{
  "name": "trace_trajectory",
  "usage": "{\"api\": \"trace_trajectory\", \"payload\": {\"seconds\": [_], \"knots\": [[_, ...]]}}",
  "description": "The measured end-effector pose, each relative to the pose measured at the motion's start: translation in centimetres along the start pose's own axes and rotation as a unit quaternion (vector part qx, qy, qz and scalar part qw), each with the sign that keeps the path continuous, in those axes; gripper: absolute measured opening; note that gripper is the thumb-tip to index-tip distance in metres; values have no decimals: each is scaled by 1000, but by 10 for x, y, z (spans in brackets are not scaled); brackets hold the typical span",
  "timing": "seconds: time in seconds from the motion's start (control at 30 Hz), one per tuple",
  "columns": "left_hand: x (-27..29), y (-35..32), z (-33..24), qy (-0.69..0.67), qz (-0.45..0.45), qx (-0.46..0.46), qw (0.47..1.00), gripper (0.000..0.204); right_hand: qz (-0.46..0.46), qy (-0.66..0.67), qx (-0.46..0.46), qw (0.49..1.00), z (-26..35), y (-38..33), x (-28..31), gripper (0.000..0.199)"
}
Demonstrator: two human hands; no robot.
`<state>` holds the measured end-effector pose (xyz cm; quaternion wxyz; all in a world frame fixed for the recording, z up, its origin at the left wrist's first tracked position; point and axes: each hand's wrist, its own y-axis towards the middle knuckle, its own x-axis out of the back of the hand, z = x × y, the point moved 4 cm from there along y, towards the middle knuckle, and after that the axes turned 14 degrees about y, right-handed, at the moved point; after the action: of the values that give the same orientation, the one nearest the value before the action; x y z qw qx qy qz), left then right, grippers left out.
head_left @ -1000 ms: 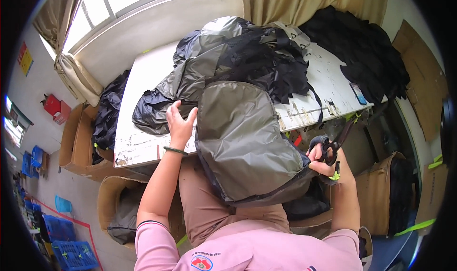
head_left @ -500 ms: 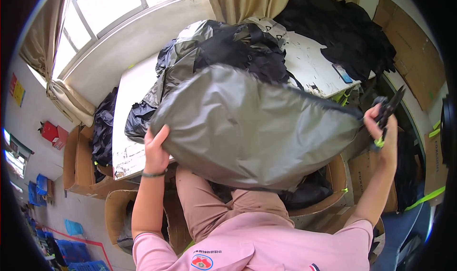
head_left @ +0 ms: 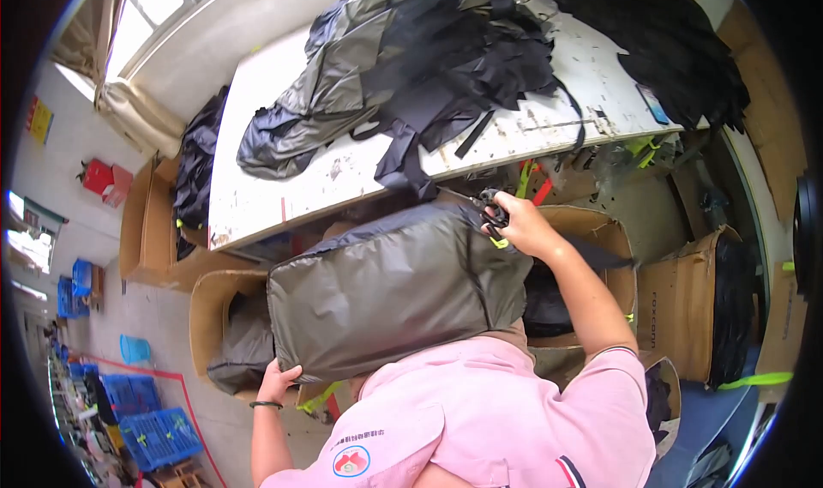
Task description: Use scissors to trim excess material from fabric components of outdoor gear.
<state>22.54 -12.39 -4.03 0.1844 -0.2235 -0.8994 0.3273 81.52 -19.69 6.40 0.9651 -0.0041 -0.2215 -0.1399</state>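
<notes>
A dark olive-grey fabric piece [head_left: 377, 295], shaped like a flat bag with seamed edges, lies spread across my lap in front of the table. My left hand [head_left: 276, 380] is closed on its lower left corner, thumb on top. Black scissors [head_left: 490, 217] are in my right hand [head_left: 521, 224], with my fingers wrapped round the handles at the fabric's upper right corner. The blades point left, along the upper edge. Whether that hand also pinches the fabric is hidden.
A white worktable [head_left: 296, 201] carries a heap of grey and black fabric [head_left: 429, 68], another black pile [head_left: 651, 42] and a phone [head_left: 651, 104]. Cardboard boxes [head_left: 210, 299] stand around my legs. Blue crates [head_left: 159, 436] sit on the floor at left.
The fabric has come down from in front of the table onto my lap and lies flatter. My right hand has swung left with the scissors to its upper corner. My left hand is lower.
</notes>
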Motion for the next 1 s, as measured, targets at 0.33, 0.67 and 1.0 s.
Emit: {"api": "trace_trajectory", "payload": {"seconds": [0.33,0.67,1.0], "knots": [[33,69,-119,224,-174,-225,932,25,-20,32,-26,999,-51,26,-33,31],[-50,173,-194,400,3,-272,875,37,-27,-209,52,976,-90,65,-53,30],[-66,111,-206,308,104,-339,883,21,-114,-54,1,992,-19,14,7,30]]}}
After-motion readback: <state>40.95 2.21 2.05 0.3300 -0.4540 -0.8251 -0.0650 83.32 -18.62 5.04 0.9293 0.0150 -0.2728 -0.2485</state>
